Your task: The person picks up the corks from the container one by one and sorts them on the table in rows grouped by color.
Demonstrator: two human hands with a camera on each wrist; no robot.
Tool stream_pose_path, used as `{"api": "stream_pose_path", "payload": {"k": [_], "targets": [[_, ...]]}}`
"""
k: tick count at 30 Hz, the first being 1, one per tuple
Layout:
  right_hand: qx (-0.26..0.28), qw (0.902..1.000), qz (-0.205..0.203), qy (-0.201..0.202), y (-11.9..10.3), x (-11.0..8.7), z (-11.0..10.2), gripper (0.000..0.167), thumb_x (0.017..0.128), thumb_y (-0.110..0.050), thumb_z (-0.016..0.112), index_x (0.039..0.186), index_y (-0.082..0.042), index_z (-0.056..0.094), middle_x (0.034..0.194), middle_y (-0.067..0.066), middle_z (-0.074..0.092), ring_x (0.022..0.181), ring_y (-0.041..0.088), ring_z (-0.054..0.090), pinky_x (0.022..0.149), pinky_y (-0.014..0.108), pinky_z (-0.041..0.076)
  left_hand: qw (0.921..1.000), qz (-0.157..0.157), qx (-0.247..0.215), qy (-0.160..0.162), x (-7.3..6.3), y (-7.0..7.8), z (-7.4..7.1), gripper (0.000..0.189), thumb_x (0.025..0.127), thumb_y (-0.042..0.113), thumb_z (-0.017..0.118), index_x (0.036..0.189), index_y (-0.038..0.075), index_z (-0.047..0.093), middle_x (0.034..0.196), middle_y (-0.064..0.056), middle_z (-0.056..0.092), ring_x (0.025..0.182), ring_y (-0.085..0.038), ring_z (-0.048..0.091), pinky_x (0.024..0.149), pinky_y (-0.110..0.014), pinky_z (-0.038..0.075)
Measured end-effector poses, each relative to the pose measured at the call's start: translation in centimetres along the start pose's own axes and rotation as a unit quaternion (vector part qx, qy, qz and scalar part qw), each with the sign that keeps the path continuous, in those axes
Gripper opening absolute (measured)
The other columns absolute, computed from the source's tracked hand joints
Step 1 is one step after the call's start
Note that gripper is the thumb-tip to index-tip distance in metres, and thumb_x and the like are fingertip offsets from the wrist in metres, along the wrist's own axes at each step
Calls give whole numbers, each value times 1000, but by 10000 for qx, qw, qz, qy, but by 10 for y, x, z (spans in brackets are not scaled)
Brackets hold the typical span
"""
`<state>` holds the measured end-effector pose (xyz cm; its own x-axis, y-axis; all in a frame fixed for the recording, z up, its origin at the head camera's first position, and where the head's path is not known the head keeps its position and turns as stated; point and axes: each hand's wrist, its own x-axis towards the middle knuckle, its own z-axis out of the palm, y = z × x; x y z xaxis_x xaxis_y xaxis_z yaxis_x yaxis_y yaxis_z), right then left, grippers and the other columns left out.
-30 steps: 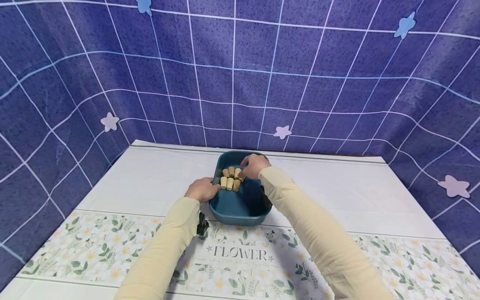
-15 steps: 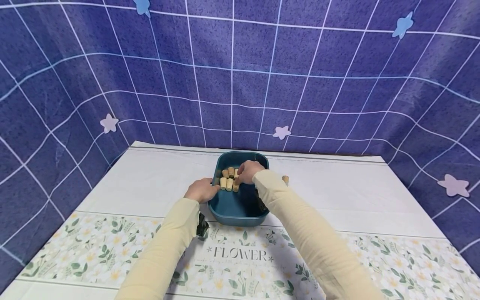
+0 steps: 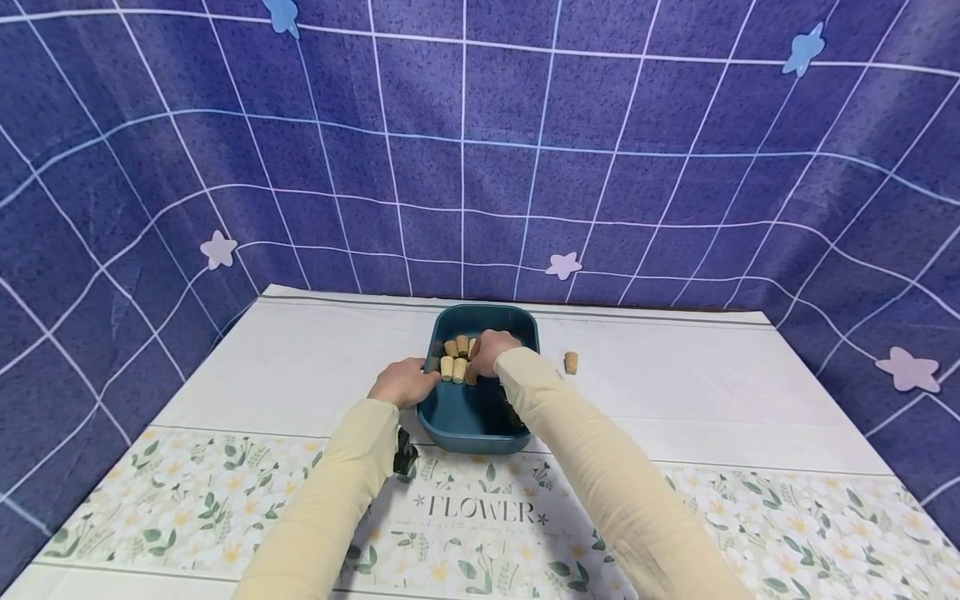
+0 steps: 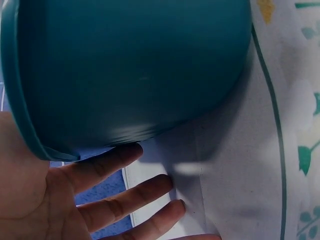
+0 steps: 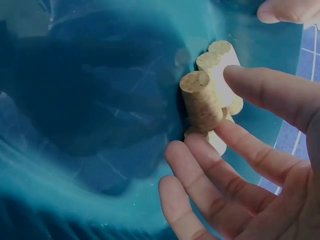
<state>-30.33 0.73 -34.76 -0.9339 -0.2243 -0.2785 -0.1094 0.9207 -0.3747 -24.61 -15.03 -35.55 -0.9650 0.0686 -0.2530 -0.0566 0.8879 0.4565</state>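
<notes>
A dark teal plastic basin (image 3: 480, 446) holds several tapered corks (image 3: 459, 369) against its left side. My left hand (image 3: 405, 382) holds the basin's left rim, thumb over the edge and fingers spread along the outer wall (image 4: 140, 75). Inside the basin, my right hand (image 3: 491, 352) reaches down to the nearest cork (image 5: 202, 102). In the right wrist view its thumb and index finger stand on either side of the corks, index tip at the lower end of that cork, the other fingers loosely extended. One single cork (image 3: 572, 362) lies on the table, right of the basin.
The table has a white cloth (image 3: 690, 375) with a printed flower band and lettering (image 3: 480, 507) along the front. Behind it and at both sides hangs a blue gridded curtain (image 3: 510, 183) with stars.
My right hand has moved down and left inside the basin, from the upper corks to the lower row. The single cork on the table has come into view from behind the sleeve. The left hand stays.
</notes>
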Motion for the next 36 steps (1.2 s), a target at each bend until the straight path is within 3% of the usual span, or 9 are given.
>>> {"api": "stream_pose_path", "payload": {"k": [5,14,25,31,36], "targets": [[-86,10000,11,4,1,1,6,36,85,-22,83,120,-14,77,127,4,69,116,22,62,96,36,53,10000,-61,-25,7,1,0,2,50,107,25,43,147,-5,49,142,-28,54,130,-45,52,107,-54,44],[-288,9993,196,127,-5,2,12,24,81,-23,88,103,-14,81,120,6,71,104,22,65,89,37,56,9999,-103,-8,7,0,1,0,51,107,24,43,148,-5,47,144,-28,52,132,-45,50,107,-54,44],[-688,9967,333,261,-6,2,15,23,84,-25,85,104,-16,80,119,5,72,102,24,67,86,43,57,10000,-46,19,18,1,1,2,50,107,25,43,147,-5,49,142,-28,54,131,-45,52,106,-54,44],[-657,9970,368,196,-5,-1,12,36,85,-29,84,116,-12,77,125,10,68,101,24,66,88,42,56,10000,-73,-4,1,1,1,3,51,107,25,43,148,-4,48,143,-28,53,132,-45,51,107,-54,43],[-513,9980,290,227,-4,-1,8,21,86,-28,83,102,-16,79,118,5,71,97,22,66,85,41,56,10000,-70,66,-11,2,0,2,51,107,25,43,147,-5,48,142,-28,54,131,-45,52,107,-54,44]]}}
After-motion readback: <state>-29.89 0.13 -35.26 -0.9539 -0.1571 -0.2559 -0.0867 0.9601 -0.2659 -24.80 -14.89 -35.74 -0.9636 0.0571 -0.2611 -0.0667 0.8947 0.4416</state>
